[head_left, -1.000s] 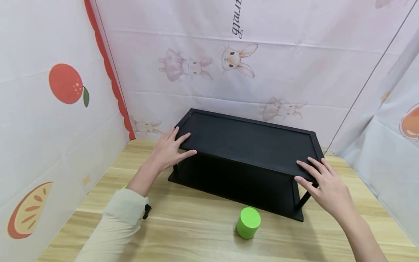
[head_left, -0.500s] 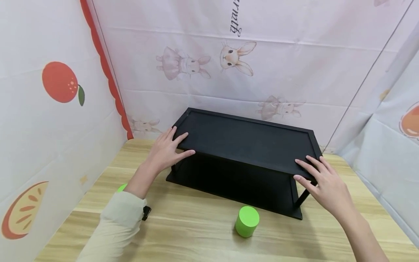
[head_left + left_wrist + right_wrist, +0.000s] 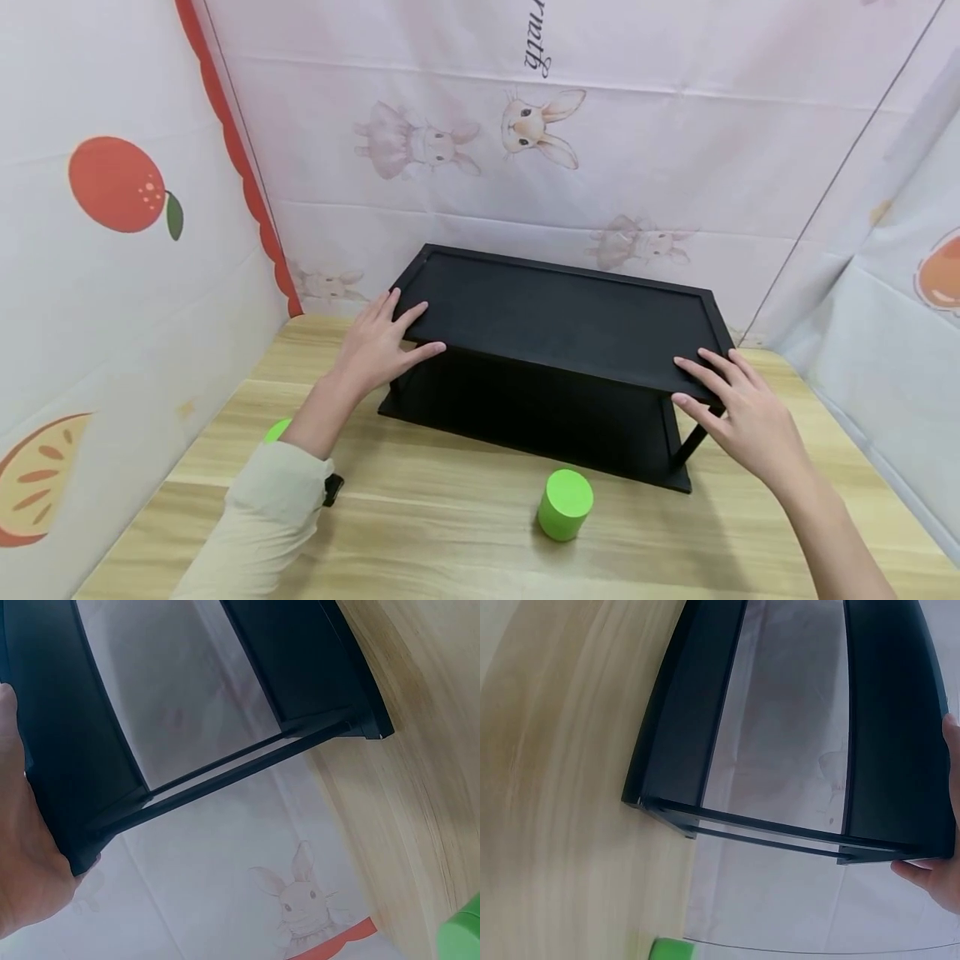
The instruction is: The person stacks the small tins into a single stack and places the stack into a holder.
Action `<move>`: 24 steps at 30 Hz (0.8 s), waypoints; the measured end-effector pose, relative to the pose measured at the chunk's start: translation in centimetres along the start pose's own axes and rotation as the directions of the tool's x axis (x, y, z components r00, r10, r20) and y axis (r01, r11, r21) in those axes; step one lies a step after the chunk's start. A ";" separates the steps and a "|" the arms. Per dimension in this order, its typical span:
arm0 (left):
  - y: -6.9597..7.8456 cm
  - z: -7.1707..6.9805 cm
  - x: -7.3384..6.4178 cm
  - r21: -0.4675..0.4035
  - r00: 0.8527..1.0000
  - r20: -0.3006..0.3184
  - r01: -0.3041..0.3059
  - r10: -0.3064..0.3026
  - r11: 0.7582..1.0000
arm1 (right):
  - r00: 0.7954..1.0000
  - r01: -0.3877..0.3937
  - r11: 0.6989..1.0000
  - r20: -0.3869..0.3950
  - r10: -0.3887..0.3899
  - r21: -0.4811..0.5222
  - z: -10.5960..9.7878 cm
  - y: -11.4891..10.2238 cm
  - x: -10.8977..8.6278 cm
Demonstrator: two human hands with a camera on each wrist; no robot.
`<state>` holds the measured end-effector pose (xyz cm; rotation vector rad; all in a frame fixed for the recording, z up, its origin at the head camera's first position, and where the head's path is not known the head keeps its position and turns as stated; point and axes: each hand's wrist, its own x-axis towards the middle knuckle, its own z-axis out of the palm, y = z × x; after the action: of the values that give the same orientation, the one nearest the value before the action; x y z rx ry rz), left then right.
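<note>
A black two-tier shelf (image 3: 555,308) stands on the wooden table in the head view, its raised top board nearest me. My left hand (image 3: 372,343) holds the front left corner of that board, fingers spread over the top and thumb along the front edge. At the front right corner my right hand (image 3: 752,419) grips the board in much the same way. In the right wrist view one finger (image 3: 911,874) shows past the board's end. A green cylinder (image 3: 565,505) stands upright in front of the shelf, touched by neither hand.
Part of another green object (image 3: 277,430) shows behind my left forearm. A green thing (image 3: 670,949) is cut off at the bottom of the right wrist view. Printed cloth walls (image 3: 525,192) enclose the table (image 3: 420,533) at the back and both sides.
The shelf has turned slightly, its right end moving a little back with my right hand. Both hands keep their hold. The head view has shifted slightly.
</note>
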<state>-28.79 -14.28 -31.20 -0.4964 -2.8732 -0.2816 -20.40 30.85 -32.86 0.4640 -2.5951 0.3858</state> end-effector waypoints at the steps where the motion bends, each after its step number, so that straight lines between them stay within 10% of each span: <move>1: 0.0 0.0 -0.1 0.001 1.000 0.000 0.004 -0.004 1.000 | 1.000 0.005 1.000 -0.003 -0.005 0.000 0.0 0.0 0.1; 24: 0.4 -0.4 -0.3 0.024 0.999 0.022 0.030 -0.031 0.999 | 0.988 -0.127 0.992 0.081 0.128 -0.019 -0.3 -0.1 0.9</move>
<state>-28.27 -14.09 -30.86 -0.4542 -2.9040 -0.2479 -20.98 30.63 -32.14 0.3154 -2.7137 0.3988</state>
